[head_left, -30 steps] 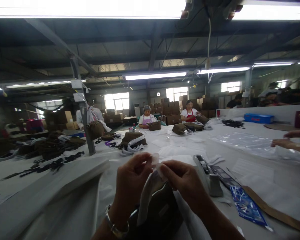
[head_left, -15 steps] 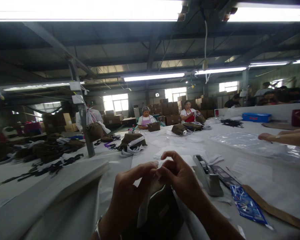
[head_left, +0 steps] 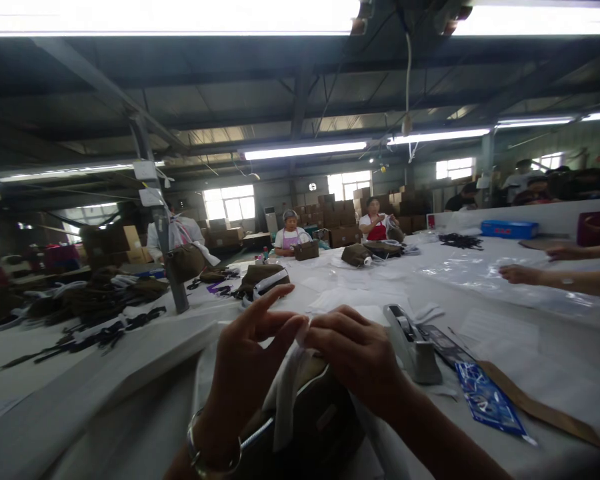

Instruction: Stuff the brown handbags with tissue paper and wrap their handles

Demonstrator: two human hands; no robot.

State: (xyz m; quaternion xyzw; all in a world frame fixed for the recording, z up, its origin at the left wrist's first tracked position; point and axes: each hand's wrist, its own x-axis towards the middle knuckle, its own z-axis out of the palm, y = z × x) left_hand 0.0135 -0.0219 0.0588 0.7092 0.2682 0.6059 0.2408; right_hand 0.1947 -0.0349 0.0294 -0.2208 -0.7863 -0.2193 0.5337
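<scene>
My left hand (head_left: 247,360) and my right hand (head_left: 363,357) meet over a dark olive bag (head_left: 325,423) close in front of me. Both pinch the top of a white wrapping strip (head_left: 286,403), which hangs down over the bag's front. Thumb and finger of the left hand press on it, while another left finger points away. The right fingers are closed on the strip from the other side. Part of the bag's zipper (head_left: 257,433) shows beside my left wrist. A grey tape dispenser (head_left: 420,353) stands just right of my right hand.
Right of the dispenser lie a blue printed packet (head_left: 490,400) and a brown strip (head_left: 545,407). A co-worker's hands (head_left: 523,275) rest over clear plastic sheets (head_left: 460,270). Wrapped bags (head_left: 260,277) sit farther back. A metal post (head_left: 173,273) rises at left.
My right hand has turned over, its back now facing up, and its fingers have lowered onto the strip. A left finger has stretched out. At right, a second co-worker's hand has come into view.
</scene>
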